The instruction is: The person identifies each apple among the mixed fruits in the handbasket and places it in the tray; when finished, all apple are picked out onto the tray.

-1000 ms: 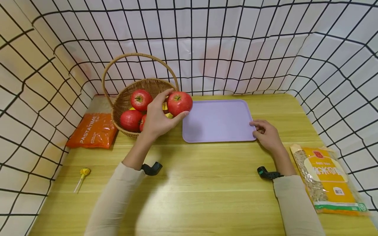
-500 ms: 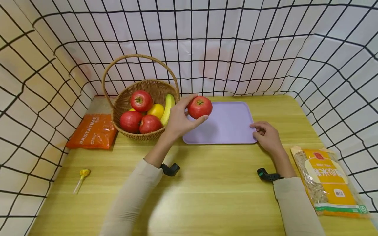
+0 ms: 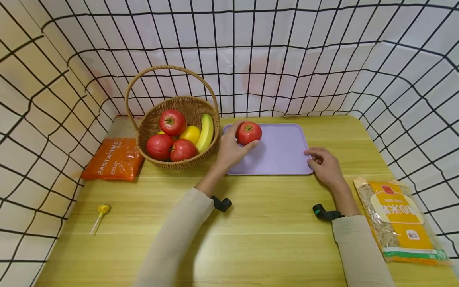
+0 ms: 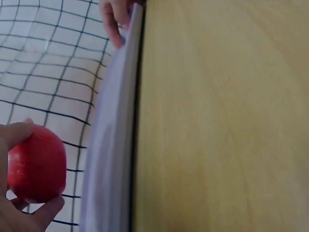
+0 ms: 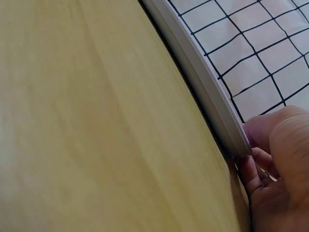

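Note:
My left hand [image 3: 231, 149] grips a red apple [image 3: 249, 133] between thumb and fingers, over the left part of a lilac tray [image 3: 283, 149]. In the left wrist view the apple [image 4: 38, 164] hangs above the tray's level, beside its long edge. At the tray's right edge, my right hand [image 3: 325, 165] pinches the rim near the front corner. The right wrist view shows the fingers [image 5: 251, 174] at that rim's corner [image 5: 239, 145], one of them reaching under it. To the left, a wicker basket [image 3: 175, 164] holds several red apples, yellow fruit and a banana [image 3: 205, 133].
An orange pasta bag [image 3: 114, 159] lies left of the basket, with a yellow lollipop [image 3: 103, 209] in front of it. Beyond my right forearm lies a yellow grain bag [image 3: 398, 219]. White sheeting with a black grid [image 3: 265, 59] stands around the table's back and sides.
My left hand has carried the apple right from over the basket and lowered it over the tray, uncovering the banana and yellow fruit. My right hand stays at the tray's edge.

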{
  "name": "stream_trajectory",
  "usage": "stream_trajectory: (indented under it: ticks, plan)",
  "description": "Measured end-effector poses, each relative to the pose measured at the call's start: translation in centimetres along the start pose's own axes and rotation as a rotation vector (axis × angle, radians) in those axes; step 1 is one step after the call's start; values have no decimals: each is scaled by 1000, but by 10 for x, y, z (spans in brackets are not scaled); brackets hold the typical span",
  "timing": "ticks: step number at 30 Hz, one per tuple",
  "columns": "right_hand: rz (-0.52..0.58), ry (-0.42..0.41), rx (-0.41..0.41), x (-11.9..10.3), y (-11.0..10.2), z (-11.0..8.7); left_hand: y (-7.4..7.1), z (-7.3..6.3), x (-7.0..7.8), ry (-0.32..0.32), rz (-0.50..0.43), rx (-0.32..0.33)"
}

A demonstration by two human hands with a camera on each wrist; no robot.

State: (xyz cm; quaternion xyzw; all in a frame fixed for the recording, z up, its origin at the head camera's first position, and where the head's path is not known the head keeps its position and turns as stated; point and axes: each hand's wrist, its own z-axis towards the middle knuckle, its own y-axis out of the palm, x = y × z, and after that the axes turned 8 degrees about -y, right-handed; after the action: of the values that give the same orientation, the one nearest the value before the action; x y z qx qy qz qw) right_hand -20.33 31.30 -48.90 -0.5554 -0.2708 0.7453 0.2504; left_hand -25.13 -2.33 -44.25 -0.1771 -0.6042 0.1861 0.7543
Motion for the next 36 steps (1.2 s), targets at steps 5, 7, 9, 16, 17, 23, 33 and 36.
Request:
stream_trajectory:
  ticks: [5, 7, 9, 16, 17, 23, 33, 36]
  plan:
    - [6, -7, 6, 1, -1, -1, 9, 10, -6, -99, 10, 40]
    - [3, -11, 9, 2, -1, -2, 12, 14, -7, -122, 27, 50]
    - [-1, -11, 11, 3, 0, -2, 14, 18, -9, -132, 46, 56]
    - [16, -12, 19, 2, -1, -2, 23, 29, -15, -165, 31, 68]
    - [16, -11, 20, 1, -1, -2, 24, 31, -16, -169, 23, 69]
    - [15, -12, 23, 1, 0, -1, 27, 36, -22, -169, 0, 75]
    - [10, 6, 14, -1, 0, 0, 27, 38, -27, -147, 67, 12]
    - [12, 6, 18, 1, 0, 0, 24, 35, -26, -152, 71, -13]
